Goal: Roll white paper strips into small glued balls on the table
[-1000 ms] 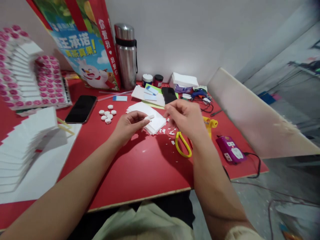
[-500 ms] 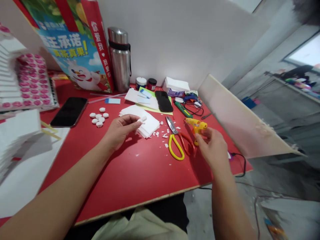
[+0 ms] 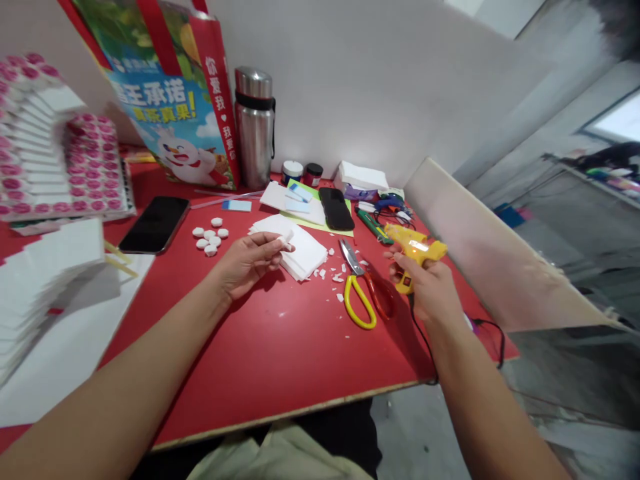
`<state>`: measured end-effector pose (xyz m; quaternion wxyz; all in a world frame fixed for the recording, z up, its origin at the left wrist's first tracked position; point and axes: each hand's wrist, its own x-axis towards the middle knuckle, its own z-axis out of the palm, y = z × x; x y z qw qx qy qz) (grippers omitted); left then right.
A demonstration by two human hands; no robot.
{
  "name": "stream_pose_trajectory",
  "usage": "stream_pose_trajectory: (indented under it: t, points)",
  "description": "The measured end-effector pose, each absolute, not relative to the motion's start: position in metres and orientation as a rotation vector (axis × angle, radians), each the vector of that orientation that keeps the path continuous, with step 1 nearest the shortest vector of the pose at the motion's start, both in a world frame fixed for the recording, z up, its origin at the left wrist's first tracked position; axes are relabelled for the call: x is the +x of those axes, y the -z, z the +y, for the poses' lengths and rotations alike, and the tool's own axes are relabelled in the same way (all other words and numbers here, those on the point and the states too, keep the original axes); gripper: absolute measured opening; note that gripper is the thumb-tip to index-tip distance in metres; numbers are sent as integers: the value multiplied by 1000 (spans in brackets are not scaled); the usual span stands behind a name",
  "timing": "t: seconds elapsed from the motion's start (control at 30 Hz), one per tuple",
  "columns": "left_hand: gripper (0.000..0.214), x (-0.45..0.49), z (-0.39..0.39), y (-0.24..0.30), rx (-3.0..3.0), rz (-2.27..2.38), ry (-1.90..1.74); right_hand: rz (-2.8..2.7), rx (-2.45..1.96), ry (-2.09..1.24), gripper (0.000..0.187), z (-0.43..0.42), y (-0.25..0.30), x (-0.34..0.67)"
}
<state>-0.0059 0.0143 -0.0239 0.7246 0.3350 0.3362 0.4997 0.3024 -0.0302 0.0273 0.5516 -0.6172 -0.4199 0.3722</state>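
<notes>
Between the thumb and fingers of my left hand (image 3: 250, 263) is a small white paper piece (image 3: 287, 241), its exact shape partly hidden. Just behind it lies a stack of white paper sheets (image 3: 305, 250). My right hand (image 3: 433, 280) grips the handle of a yellow glue gun (image 3: 415, 244), raised off the table with its nozzle pointing left; a black cord hangs from it. Scissors (image 3: 359, 273) with one yellow and one red handle lie left of my right hand, among white paper scraps (image 3: 338, 277). Several white rounded paper pieces (image 3: 211, 241) sit left of my left hand.
On the red table (image 3: 280, 360) lie a black phone (image 3: 156, 225), a second phone (image 3: 336, 208) and a green cutter (image 3: 374, 225). A steel flask (image 3: 255, 133) and printed bag (image 3: 175, 107) stand behind. Folded white card structures (image 3: 55, 267) occupy the left. A pale board (image 3: 480, 260) edges the right.
My right hand has closed around the glue gun and lifted it up and to the right. My left hand still holds the white piece in nearly the same place. The view has shifted slightly.
</notes>
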Motion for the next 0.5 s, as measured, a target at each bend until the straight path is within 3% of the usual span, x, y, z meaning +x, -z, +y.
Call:
stream_pose_trajectory:
  t: [0.17,0.5]
  points:
    - [27,-9,19,24,711,738,-1117,-1161,-1194,-1292,23,-33,-62,252]
    - [31,-8,21,22,622,796,-1195,-1375,-1004,-1369,31,-14,-7,211]
